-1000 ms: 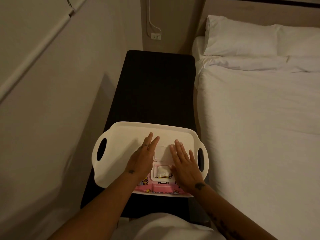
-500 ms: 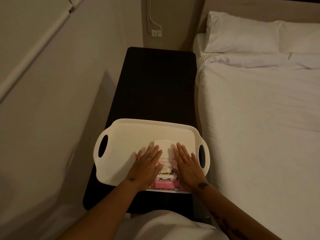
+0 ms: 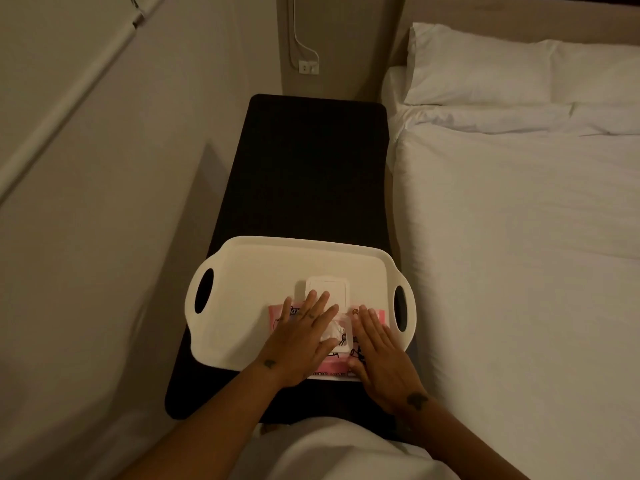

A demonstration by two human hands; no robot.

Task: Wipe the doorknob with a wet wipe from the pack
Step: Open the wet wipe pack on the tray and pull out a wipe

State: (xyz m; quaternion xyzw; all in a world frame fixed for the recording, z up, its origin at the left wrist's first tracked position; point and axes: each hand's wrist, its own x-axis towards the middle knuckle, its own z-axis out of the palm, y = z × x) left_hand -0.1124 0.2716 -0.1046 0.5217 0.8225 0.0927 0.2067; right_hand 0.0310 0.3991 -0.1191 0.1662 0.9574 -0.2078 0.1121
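Note:
A pink wet wipe pack (image 3: 332, 368) with cartoon prints lies at the near edge of a white tray (image 3: 263, 268). Its white flip lid (image 3: 327, 288) stands folded back, and a crumpled wipe tip (image 3: 335, 331) pokes out of the opening. My left hand (image 3: 299, 341) lies flat on the pack's left half, fingers stretched towards the lid and thumb touching the wipe tip. My right hand (image 3: 379, 358) presses flat on the pack's right half, its thumb along the near side. No doorknob is in view.
The tray has two cut-out handles and sits on a narrow dark table (image 3: 311, 168). A bed with white sheets (image 3: 519, 254) and pillows (image 3: 485, 67) runs along the right. A beige wall (image 3: 104, 202) is on the left, with a wall socket (image 3: 308, 67) beyond the table.
My left hand has drawn back from the lid and turned in over the opening, bringing its thumb to the wipe tip. My right hand stayed on the pack's right side.

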